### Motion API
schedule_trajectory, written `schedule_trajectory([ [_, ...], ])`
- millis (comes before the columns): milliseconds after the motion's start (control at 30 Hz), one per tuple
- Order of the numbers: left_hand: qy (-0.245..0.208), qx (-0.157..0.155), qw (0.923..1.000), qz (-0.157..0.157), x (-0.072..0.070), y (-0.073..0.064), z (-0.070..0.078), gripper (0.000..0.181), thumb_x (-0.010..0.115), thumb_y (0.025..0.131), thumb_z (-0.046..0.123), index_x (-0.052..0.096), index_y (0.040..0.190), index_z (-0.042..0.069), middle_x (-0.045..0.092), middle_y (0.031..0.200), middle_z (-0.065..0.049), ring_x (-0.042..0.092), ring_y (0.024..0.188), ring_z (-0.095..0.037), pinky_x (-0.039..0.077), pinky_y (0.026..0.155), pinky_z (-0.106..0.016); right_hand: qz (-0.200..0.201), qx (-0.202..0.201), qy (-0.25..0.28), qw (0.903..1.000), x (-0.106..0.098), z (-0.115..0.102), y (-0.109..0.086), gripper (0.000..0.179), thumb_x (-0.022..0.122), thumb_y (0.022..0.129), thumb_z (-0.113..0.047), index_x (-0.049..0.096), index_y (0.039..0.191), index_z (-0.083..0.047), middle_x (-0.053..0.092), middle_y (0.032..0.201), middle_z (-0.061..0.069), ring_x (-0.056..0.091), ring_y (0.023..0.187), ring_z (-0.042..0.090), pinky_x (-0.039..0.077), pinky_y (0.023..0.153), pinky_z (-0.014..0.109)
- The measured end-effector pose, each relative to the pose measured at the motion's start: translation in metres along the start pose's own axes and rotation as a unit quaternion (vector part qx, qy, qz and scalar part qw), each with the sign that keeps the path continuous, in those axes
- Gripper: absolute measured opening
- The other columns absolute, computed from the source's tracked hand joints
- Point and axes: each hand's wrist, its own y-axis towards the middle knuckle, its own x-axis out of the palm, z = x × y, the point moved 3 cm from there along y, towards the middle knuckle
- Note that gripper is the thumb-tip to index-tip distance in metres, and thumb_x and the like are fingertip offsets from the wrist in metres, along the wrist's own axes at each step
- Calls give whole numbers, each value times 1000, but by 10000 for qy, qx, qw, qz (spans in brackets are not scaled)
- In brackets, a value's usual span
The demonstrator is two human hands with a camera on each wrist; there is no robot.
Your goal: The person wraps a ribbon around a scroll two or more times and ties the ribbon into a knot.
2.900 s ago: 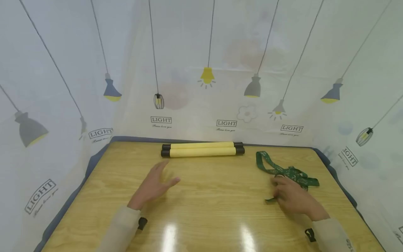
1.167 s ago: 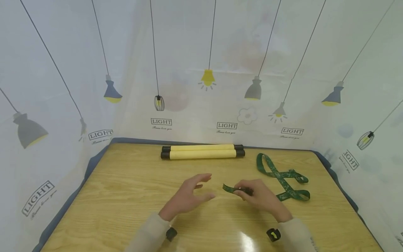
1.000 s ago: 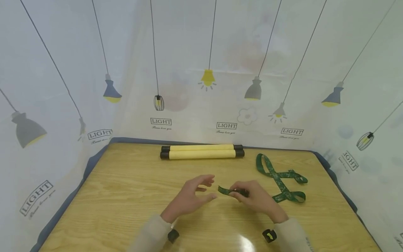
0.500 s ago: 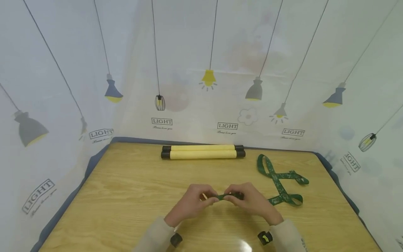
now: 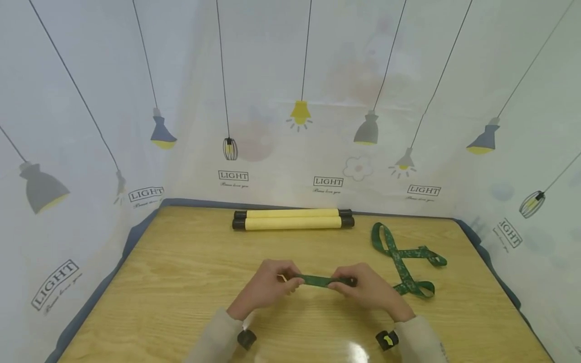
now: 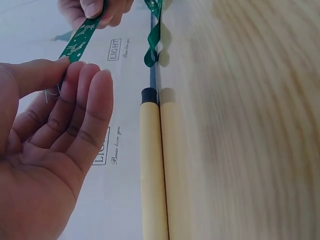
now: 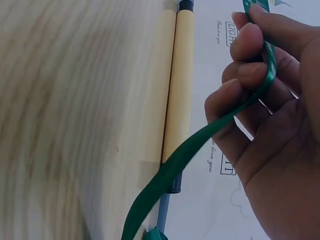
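Observation:
Between my two hands stretches a short length of green ribbon (image 5: pixel 317 281) with a pale print. My left hand (image 5: pixel 269 285) pinches its frayed end between thumb and fingertips, as the left wrist view shows. A little further along, my right hand (image 5: pixel 366 286) pinches the same ribbon with thumb and forefinger. In the right wrist view the ribbon (image 7: pixel 187 150) runs on through the right palm and trails down toward the table. The rest of it lies in loose loops right of my right hand. Both hands are held above the table.
Two yellow rods (image 5: pixel 292 222) with black ends lie side by side at the table's back edge. The wooden table (image 5: pixel 190 262) has a blue border along its far and side edges. A white sheet (image 5: pixel 272 60) printed with lamps hangs behind it.
My right hand has picked up the ribbon's end from the pile and brought it to the middle. My left hand has come over, taken the tip and drawn it slightly leftward.

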Motion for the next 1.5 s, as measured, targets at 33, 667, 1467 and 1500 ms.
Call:
schedule_trajectory([
  [33,1,-15,10000,-10,-2,0,0,7,71,99,19,75,97,14,74,88,-17,68,73,-11,60,64,-26,-20,11,18,10000,-2,1,-1,18,67,101,-31,75,95,-17,56,64,-14,42,52,-5,40,48,18],
  [667,-21,-523,9984,214,-53,-8,-9,16,70,99,22,74,100,7,71,83,-13,70,72,-21,61,71,-49,-386,1041,286,9934,-37,23,-16,25,65,101,-38,73,101,-15,65,63,-2,51,52,4,46,53,24],
  [1467,196,-1202,9918,397,-116,-30,-30,19,69,100,25,72,100,6,69,82,-11,69,72,-24,60,74,-52,-137,1305,109,9913,-70,46,-45,27,65,101,-36,74,103,-10,60,60,1,51,48,9,48,51,27],
  [1500,225,-1223,9914,411,-118,-32,-31,20,69,100,25,72,101,6,69,82,-11,69,72,-24,60,74,-52,-127,1335,71,9909,-70,48,-47,28,65,101,-37,74,103,-10,60,59,1,50,47,8,47,51,27],
])
